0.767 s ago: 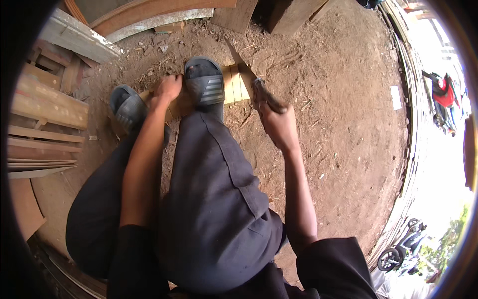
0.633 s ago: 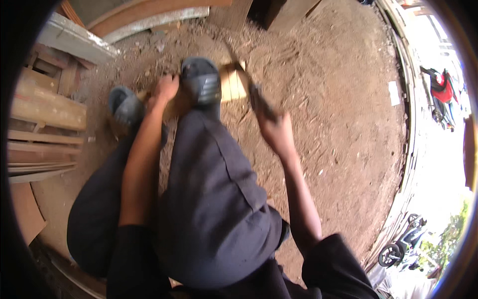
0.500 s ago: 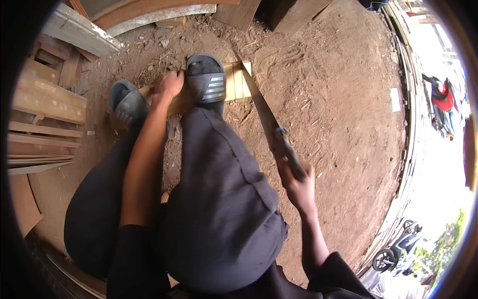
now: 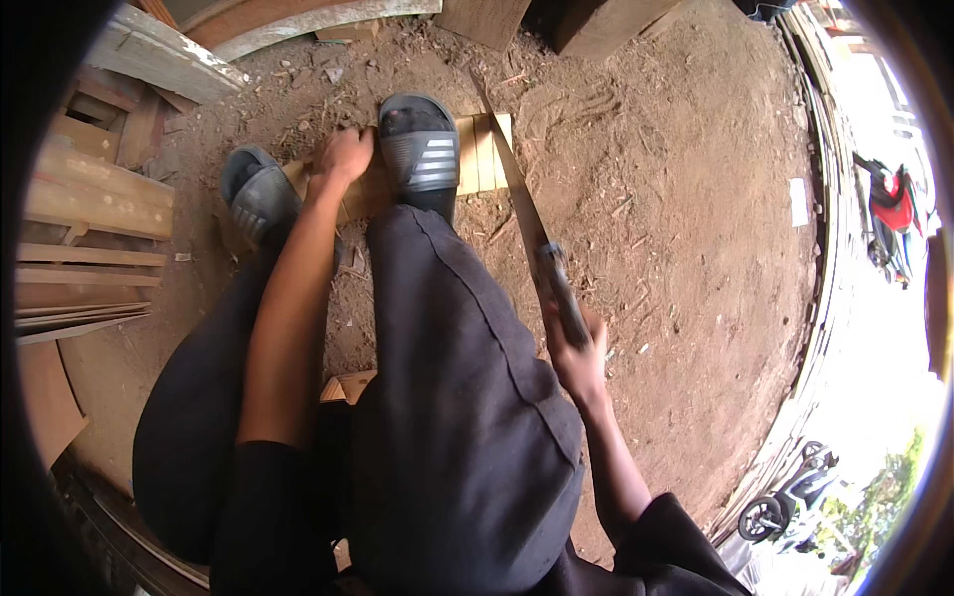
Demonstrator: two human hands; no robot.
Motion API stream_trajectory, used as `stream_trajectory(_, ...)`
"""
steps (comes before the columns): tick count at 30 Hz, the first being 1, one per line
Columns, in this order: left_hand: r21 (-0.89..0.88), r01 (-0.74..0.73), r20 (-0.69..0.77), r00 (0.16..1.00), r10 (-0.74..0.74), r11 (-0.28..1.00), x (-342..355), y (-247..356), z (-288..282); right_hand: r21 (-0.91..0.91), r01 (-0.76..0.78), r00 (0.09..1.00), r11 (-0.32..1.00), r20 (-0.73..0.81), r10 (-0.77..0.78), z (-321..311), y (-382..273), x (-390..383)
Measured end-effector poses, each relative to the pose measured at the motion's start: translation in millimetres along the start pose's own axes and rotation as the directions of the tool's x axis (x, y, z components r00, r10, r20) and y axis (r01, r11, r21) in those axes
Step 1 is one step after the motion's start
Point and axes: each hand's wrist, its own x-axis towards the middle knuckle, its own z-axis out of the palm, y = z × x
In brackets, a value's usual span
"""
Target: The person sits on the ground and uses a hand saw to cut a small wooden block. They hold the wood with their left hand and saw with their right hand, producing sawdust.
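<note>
A hand saw slants across the right side, its dark blade lying over the right end of a pale wooden board. My right hand is wrapped round the saw's handle. Several thin lines cross the board just left of the blade. My left hand grips the board between my two feet, with its fingertips hidden. The right sandal presses on top of the board, and the left sandal is at its left end.
Stacked wooden pieces fill the left side. Thick timber blocks and a curved wooden piece lie at the far edge. Wood shavings litter the dirt floor. Motorbikes stand beyond the right border.
The saw and my right hand have shifted slightly left and lower along the stroke line. My left hand stays on the board; the whole view has moved a little.
</note>
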Motion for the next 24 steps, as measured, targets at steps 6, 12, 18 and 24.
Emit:
stream_trajectory(6,0.043,0.012,-0.008,1.000,-0.012,0.999,14.3,19.2,14.9,-0.041,0.017,0.997,0.999,-0.080,-0.020,-18.0,4.0,20.0)
stream_trajectory(12,-0.006,-0.036,-0.006,0.999,0.036,0.999,41.5,-0.4,46.1,0.069,-0.105,0.994,0.992,0.004,0.105,-26.6,23.4,14.4)
stream_trajectory(18,-0.080,-0.126,-0.163,0.980,0.112,0.989,21.3,-11.5,51.2,0.016,-0.028,0.998,0.999,-0.056,0.029,-17.8,51.3,-12.7)
stream_trajectory(24,0.157,-0.305,-0.187,0.925,0.331,0.939,25.6,-36.2,65.3,0.105,0.051,0.998,0.993,-0.049,-0.046,37.6,49.8,90.9)
